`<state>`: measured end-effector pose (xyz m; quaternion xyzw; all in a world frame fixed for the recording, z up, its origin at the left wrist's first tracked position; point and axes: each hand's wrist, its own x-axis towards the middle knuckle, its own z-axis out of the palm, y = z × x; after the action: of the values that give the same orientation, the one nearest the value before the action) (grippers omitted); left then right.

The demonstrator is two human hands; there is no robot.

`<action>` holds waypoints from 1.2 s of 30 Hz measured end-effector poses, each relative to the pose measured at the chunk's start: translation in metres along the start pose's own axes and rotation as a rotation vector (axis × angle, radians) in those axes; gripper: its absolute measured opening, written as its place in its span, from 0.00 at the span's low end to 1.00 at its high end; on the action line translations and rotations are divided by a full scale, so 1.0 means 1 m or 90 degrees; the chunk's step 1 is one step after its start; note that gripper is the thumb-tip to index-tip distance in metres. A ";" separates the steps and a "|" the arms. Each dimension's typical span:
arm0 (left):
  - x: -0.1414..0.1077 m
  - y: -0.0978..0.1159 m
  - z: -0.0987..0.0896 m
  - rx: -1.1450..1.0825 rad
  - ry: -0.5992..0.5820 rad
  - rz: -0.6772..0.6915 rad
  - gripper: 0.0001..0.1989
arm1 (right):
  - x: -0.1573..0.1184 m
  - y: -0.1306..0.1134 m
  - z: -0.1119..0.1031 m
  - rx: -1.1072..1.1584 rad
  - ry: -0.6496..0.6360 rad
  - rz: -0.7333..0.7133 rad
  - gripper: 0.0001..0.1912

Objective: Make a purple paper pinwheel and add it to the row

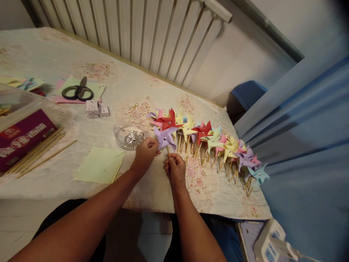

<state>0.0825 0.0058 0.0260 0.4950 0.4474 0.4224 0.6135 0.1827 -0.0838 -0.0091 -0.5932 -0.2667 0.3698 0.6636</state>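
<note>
A purple paper pinwheel (165, 138) with a pin at its centre is upright between my hands. My right hand (177, 169) is closed round its thin wooden stick, just below the paper. At the pinwheel's left edge, my left hand (146, 152) pinches a blade, its fingertips partly hidden. Just behind lies a long row of finished pinwheels in red, yellow, pink, purple and blue, among them a red pinwheel (169, 120) and a light blue pinwheel (259, 175). A clear round dish (117, 137) of shiny pins stands beside my left hand.
Green paper squares (98, 165) lie left of my left arm. Farther left are scissors (79, 92) on coloured paper, small white boxes (95, 108), wooden sticks (46, 149) and a purple box (25, 140). A radiator (136, 32) runs behind the table; a power strip (269, 243) sits lower right.
</note>
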 end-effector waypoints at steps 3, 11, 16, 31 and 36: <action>-0.004 0.002 0.002 -0.016 -0.028 -0.030 0.06 | -0.001 -0.003 0.001 -0.010 0.006 0.001 0.09; -0.006 -0.002 0.004 -0.063 -0.074 -0.054 0.10 | -0.001 -0.002 0.000 -0.028 -0.010 -0.010 0.08; -0.004 -0.009 0.004 -0.085 -0.091 -0.079 0.10 | -0.002 -0.002 -0.001 -0.036 -0.008 -0.009 0.08; -0.006 -0.007 0.006 -0.151 -0.183 -0.125 0.11 | -0.002 -0.004 0.001 -0.036 -0.030 -0.007 0.08; -0.006 -0.010 0.008 -0.135 -0.198 -0.118 0.11 | -0.002 -0.004 0.001 -0.030 -0.037 -0.005 0.08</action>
<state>0.0898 -0.0038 0.0181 0.4436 0.3442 0.3273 0.7600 0.1814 -0.0852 -0.0047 -0.5964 -0.2970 0.3777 0.6430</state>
